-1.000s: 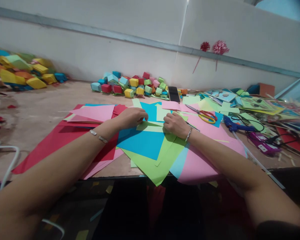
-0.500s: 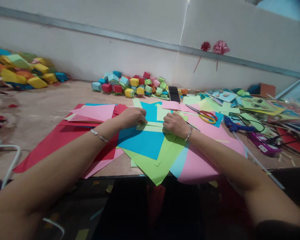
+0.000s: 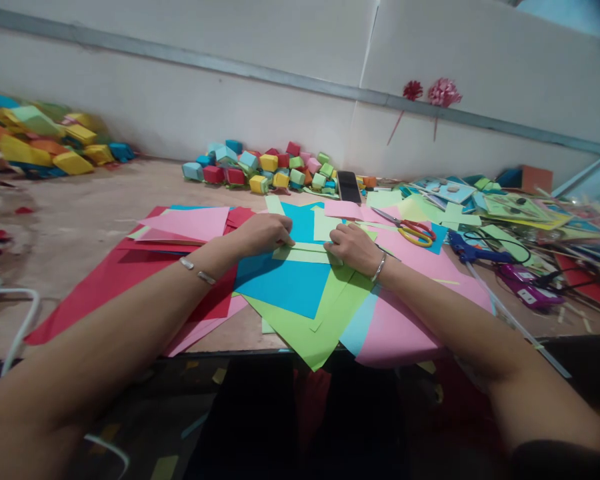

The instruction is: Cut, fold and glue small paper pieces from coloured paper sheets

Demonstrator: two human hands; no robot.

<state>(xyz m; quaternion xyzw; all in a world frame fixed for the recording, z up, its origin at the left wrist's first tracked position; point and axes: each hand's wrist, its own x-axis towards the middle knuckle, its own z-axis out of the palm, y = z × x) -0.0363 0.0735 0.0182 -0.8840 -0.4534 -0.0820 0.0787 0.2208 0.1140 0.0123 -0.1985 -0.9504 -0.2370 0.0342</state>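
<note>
A pale green paper strip (image 3: 307, 253) with a fold along its length lies across a blue sheet (image 3: 285, 287). My left hand (image 3: 267, 235) is closed on the strip's left end, thumb and index finger pressed together there. At the other end, my right hand (image 3: 353, 248) grips the strip with curled fingers. Beneath the blue sheet spreads a lime green sheet (image 3: 310, 343). Red paper (image 3: 100, 287) lies under my left forearm, and pink paper (image 3: 405, 320) under the right one. Another pale green piece (image 3: 323, 225) lies just beyond the strip.
Scissors (image 3: 410, 230) lie open right of my right hand, near a blue glue gun (image 3: 473, 252) and a purple device (image 3: 527, 287). Behind are a phone (image 3: 349, 187) and small paper boxes (image 3: 267, 167). Larger folded paper shapes (image 3: 45, 143) pile up at left, paper scraps (image 3: 520, 207) at right.
My right hand has shifted very slightly along the strip's right end, baring a bit more of it. My left hand keeps its place.
</note>
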